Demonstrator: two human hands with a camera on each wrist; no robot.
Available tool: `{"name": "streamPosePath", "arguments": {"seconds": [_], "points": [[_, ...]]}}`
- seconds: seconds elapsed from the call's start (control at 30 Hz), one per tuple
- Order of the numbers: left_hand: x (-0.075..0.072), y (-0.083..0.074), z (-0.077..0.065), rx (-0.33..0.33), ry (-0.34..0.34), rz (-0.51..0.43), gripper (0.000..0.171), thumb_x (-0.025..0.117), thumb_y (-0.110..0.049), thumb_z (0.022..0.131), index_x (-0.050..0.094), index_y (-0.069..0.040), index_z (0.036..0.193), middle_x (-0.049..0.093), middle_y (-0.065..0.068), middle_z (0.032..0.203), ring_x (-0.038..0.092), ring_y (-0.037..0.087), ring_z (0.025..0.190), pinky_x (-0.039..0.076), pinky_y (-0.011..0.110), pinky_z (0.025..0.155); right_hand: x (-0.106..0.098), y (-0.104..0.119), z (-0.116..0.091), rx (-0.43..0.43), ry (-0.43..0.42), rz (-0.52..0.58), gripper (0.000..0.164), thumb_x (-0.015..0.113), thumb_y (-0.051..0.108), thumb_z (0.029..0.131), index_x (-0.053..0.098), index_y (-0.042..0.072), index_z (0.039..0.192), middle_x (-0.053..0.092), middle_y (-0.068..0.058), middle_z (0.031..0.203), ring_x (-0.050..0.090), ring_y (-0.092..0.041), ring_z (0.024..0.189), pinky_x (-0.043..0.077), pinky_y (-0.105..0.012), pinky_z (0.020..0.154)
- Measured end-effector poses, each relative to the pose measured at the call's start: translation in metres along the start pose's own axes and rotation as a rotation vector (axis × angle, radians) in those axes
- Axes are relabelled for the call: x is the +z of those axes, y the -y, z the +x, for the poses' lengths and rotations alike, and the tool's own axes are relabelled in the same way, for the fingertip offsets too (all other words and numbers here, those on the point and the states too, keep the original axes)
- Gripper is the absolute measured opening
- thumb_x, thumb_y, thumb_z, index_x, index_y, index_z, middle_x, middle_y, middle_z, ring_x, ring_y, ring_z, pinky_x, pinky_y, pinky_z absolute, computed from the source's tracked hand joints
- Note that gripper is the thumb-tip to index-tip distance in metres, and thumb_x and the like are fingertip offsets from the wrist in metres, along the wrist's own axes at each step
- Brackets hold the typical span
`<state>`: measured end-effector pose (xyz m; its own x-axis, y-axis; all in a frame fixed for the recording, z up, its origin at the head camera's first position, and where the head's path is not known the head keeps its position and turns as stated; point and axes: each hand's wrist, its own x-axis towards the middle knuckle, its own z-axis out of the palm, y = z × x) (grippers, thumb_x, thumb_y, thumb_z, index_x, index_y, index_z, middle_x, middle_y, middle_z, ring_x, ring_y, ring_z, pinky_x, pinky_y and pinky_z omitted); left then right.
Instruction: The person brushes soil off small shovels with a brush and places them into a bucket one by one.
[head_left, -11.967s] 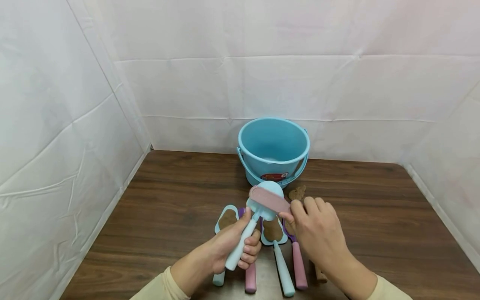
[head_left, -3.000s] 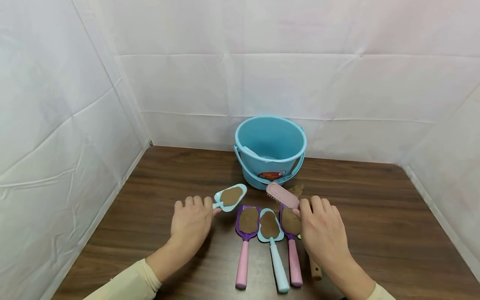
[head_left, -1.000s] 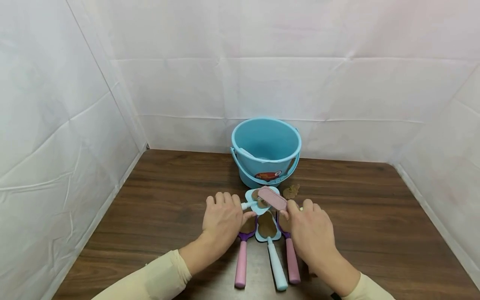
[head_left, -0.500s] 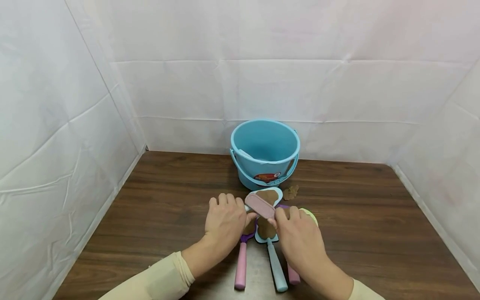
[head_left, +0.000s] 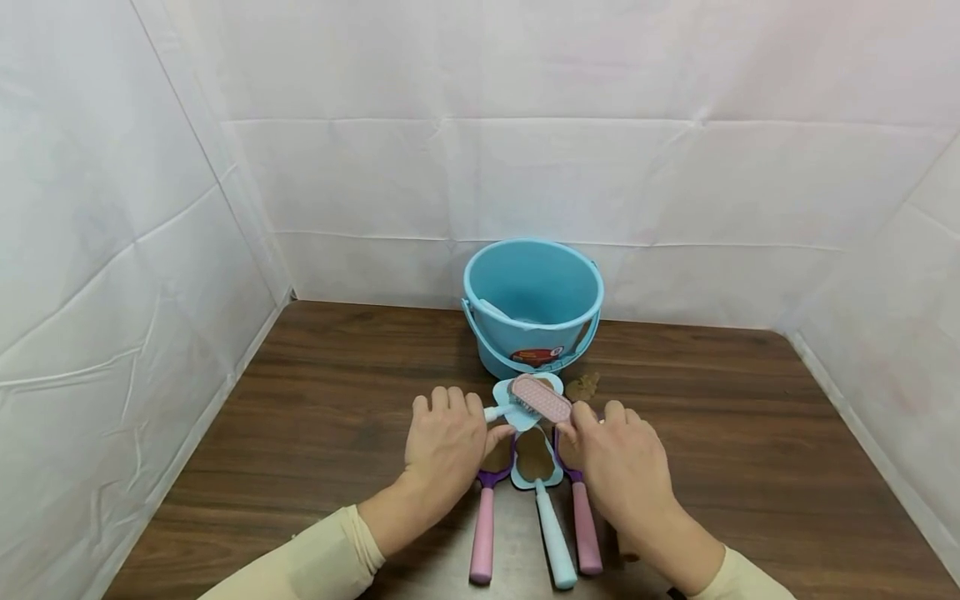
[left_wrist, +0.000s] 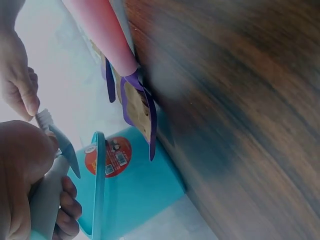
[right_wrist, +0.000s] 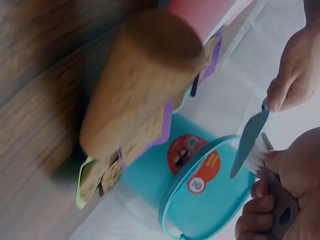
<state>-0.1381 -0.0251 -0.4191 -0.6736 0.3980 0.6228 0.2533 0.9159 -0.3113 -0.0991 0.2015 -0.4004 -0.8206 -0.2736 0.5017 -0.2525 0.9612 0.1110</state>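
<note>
My left hand (head_left: pixel 447 446) grips the handle of a light-blue toy shovel (head_left: pixel 551 382), whose blade points right and bears a brown layer. In the left wrist view the shovel's handle (left_wrist: pixel 47 195) runs through curled fingers. A pink brush (head_left: pixel 542 397) is in the grip of my right hand (head_left: pixel 622 467). Its bristles (right_wrist: pixel 257 155) face down over the blade; from the head view they appear to touch it. The brush head hides part of the brown layer.
Below lie two purple shovels with pink handles (head_left: pixel 483 533) and a light-blue one (head_left: pixel 555 537), all brown-coated. A wooden handle (right_wrist: pixel 140 85) and a green-edged blade (right_wrist: pixel 82 180) lie rightward. Behind are a blue bucket (head_left: pixel 525 342) holding something light blue and a brown lump (head_left: pixel 582 386).
Twelve seconds ago my left hand held a rounder light-blue shovel; a light-blue piece has since appeared in the bucket. The present shovel came off the table's left, and the brush strokes over it.
</note>
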Motion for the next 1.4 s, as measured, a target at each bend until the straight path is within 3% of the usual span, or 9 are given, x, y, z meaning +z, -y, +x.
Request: {"name": "streamPosePath", "arguments": {"seconds": [0.23,0.37,0.5,0.67,0.77,0.93,1.0,1.23,1.4], "points": [[-0.001,-0.001,-0.003,0.011,0.030,0.007,0.072,0.048,-0.081,0.086,0.043,-0.012,0.063,0.046,0.006,0.061,0.046,0.021,0.060,0.036,0.034,0.056,0.001,-0.020,0.003,0.041,-0.093,0.009,0.039,0.059,0.036,0.100,0.048,0.004,0.082,0.039,-0.011,0.063,0.043,-0.029,0.049,0.036,-0.040,0.043],[-0.002,-0.005,-0.004,0.010,0.039,-0.015,0.071,0.049,-0.081,0.085,0.046,-0.013,0.064,0.049,0.006,0.062,0.049,0.022,0.061,0.038,0.035,0.057,-0.005,-0.006,0.002,-0.080,-0.108,0.055,0.046,0.040,0.039,0.109,0.050,0.002,0.084,0.039,-0.009,0.066,0.042,-0.027,0.053,0.036,-0.039,0.047],[-0.006,-0.007,-0.003,0.014,0.072,-0.018,0.069,0.052,-0.079,0.085,0.048,-0.012,0.067,0.051,0.007,0.065,0.049,0.022,0.063,0.038,0.036,0.058,-0.007,0.016,-0.004,-0.221,-0.108,0.031,0.053,0.023,0.039,0.112,0.050,0.003,0.083,0.039,-0.008,0.068,0.039,-0.024,0.056,0.033,-0.034,0.051],[-0.011,-0.006,-0.005,0.008,0.050,-0.010,0.070,0.049,-0.080,0.086,0.048,-0.013,0.066,0.051,0.006,0.064,0.048,0.021,0.062,0.037,0.035,0.056,-0.006,0.024,-0.007,-0.184,-0.113,-0.027,0.056,0.017,0.039,0.112,0.046,0.003,0.081,0.038,-0.010,0.067,0.040,-0.024,0.054,0.032,-0.032,0.048],[-0.013,-0.004,-0.006,0.001,0.029,-0.004,0.071,0.048,-0.081,0.086,0.048,-0.013,0.066,0.051,0.006,0.064,0.049,0.021,0.061,0.038,0.035,0.056,-0.006,0.022,-0.007,-0.138,-0.065,-0.031,0.052,0.021,0.040,0.112,0.047,0.004,0.084,0.041,-0.010,0.068,0.045,-0.025,0.055,0.035,-0.031,0.044],[-0.012,-0.002,-0.008,0.001,0.046,0.005,0.072,0.047,-0.082,0.086,0.047,-0.013,0.065,0.050,0.005,0.063,0.048,0.021,0.062,0.037,0.034,0.057,-0.007,0.016,-0.008,-0.067,0.007,0.005,0.035,0.052,0.038,0.105,0.049,0.009,0.086,0.041,-0.007,0.068,0.040,-0.022,0.054,0.029,-0.029,0.038],[-0.011,-0.001,-0.009,0.000,0.050,0.011,0.072,0.046,-0.082,0.086,0.046,-0.013,0.065,0.049,0.005,0.063,0.048,0.021,0.062,0.037,0.034,0.057,-0.006,0.011,-0.007,-0.029,0.013,0.012,0.033,0.059,0.037,0.102,0.049,0.009,0.086,0.039,-0.006,0.067,0.038,-0.021,0.053,0.028,-0.029,0.037],[-0.005,0.002,-0.013,-0.010,0.045,0.036,0.073,0.046,-0.082,0.085,0.042,-0.012,0.063,0.046,0.005,0.061,0.046,0.021,0.060,0.037,0.034,0.056,0.000,-0.022,-0.003,0.092,-0.072,-0.016,0.036,0.062,0.035,0.099,0.046,0.007,0.082,0.039,-0.008,0.065,0.043,-0.025,0.052,0.033,-0.035,0.033],[-0.006,0.000,-0.009,-0.004,0.055,0.016,0.072,0.046,-0.081,0.086,0.043,-0.012,0.063,0.047,0.005,0.061,0.047,0.021,0.060,0.037,0.034,0.056,-0.012,-0.001,-0.003,0.050,-0.059,0.032,0.037,0.052,0.039,0.105,0.047,0.008,0.085,0.040,-0.005,0.067,0.041,-0.022,0.052,0.033,-0.035,0.034]]}}
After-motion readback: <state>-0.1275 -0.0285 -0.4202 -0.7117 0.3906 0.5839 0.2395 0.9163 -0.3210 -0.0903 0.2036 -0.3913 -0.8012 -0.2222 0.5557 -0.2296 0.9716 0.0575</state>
